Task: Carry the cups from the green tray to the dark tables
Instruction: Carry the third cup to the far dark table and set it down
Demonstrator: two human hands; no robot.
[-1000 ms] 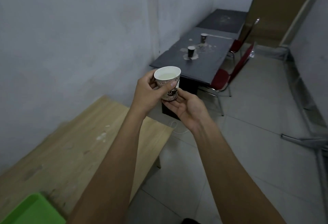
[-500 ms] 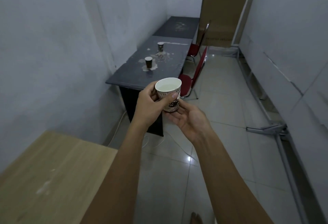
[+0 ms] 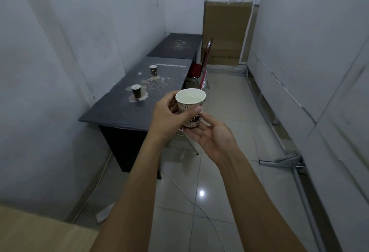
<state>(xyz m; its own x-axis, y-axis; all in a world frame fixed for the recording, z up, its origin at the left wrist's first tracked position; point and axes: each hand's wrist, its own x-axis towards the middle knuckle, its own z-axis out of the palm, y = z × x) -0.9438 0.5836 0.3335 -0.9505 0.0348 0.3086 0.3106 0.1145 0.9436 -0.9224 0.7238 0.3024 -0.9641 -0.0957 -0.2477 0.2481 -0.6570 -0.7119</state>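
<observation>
I hold a white paper cup (image 3: 191, 106) with dark print, upright and filled with pale liquid, in front of my chest. My left hand (image 3: 168, 117) wraps its side. My right hand (image 3: 214, 137) lies palm-up under its base. Ahead on the left stands the near dark table (image 3: 119, 111), with two paper cups on it: one (image 3: 136, 91) near the middle and one (image 3: 153, 70) farther back, each in a pale spill stain. A second dark table (image 3: 177, 46) joins it behind. The green tray is out of view.
A light wooden table corner (image 3: 40, 233) shows at the bottom left. Red chairs (image 3: 203, 67) stand along the dark tables' right side. Cardboard boxes (image 3: 225, 31) fill the far end. A metal stand (image 3: 287, 160) and a white cable (image 3: 191, 197) lie on the tiled floor.
I have turned and walked away from the wooden table toward the dark tables, which are now closer. The green tray has left the view. Both hands keep the cup.
</observation>
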